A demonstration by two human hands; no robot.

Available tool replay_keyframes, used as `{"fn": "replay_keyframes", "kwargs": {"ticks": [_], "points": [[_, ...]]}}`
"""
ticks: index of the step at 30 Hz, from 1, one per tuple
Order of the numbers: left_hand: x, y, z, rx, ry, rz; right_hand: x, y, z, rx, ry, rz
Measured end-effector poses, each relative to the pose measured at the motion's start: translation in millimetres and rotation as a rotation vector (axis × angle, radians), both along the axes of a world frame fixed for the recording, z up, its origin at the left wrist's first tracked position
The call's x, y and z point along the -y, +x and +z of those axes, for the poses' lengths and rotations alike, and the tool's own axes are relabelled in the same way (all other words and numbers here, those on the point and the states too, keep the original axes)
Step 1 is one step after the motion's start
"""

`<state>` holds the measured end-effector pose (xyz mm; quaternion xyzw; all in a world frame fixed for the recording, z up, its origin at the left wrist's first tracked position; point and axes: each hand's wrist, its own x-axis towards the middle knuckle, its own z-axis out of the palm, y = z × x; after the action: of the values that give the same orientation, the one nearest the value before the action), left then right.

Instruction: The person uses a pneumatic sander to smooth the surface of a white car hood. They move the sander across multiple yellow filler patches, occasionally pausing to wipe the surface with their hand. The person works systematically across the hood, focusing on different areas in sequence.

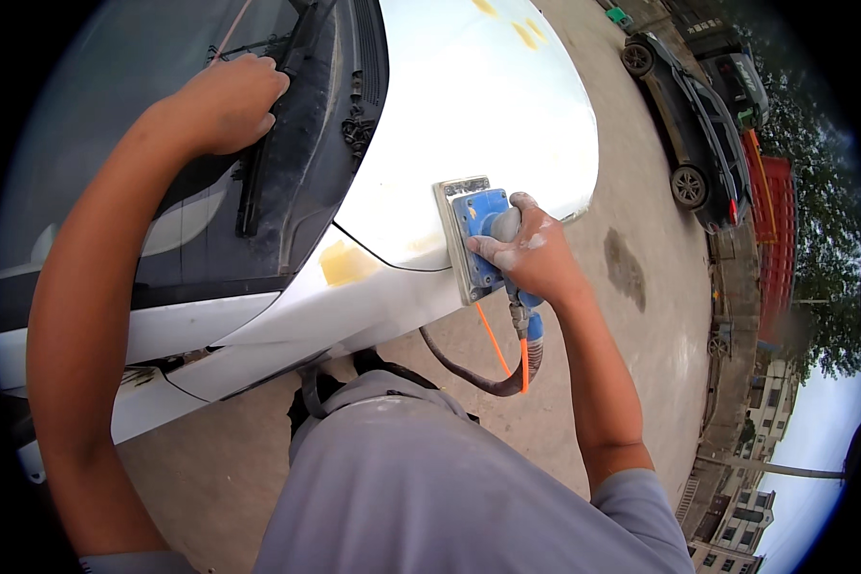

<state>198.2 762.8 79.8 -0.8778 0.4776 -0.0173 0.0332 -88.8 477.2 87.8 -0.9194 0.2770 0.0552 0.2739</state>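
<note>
My right hand (531,251), dusted with white, grips the grey knob of a blue sander (481,212). Its rectangular pad lies against the white car's bodywork (488,105), at the edge between hood and fender. An orange cord and a dark hose (478,381) hang from the tool's lower end. Over the windshield (86,124), my left hand (222,107) is closed, its fingertips curled beside the black wiper (253,187). Whatever those fingers hold, if anything, is hidden beneath them. A yellowish patch (346,263) marks the fender between the windshield corner and the sander.
More yellow marks (524,34) show on the far part of the hood. Past the car stretches concrete ground with a dark stain (624,270). A dark parked car (694,124) and a red truck body or container (777,220) stand off to the right.
</note>
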Motion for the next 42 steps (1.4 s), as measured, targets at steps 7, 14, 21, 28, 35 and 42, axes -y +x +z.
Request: {"fn": "replay_keyframes", "kwargs": {"ticks": [7, 14, 21, 28, 35, 42], "points": [[-2, 2, 1, -0.047, -0.029, 0.004, -60, -13, -10, 0.078, -0.096, 0.202], [4, -1, 5, -0.057, 0.004, 0.015, 1, -1, 4, 0.006, -0.015, -0.035], [-6, 5, -3, -0.030, -0.087, -0.060, -77, 8, 14, -0.076, -0.009, 0.293], [0, 1, 3, -0.078, -0.027, -0.007, -10, 12, 18, -0.122, -0.046, -0.014], [-1, 4, 1, -0.076, -0.012, 0.002, -74, -2, 7, -0.036, -0.068, 0.255], [-2, -20, 34, -0.065, -0.153, 0.082, 17, -34, -10, 0.073, -0.031, 0.028]]}}
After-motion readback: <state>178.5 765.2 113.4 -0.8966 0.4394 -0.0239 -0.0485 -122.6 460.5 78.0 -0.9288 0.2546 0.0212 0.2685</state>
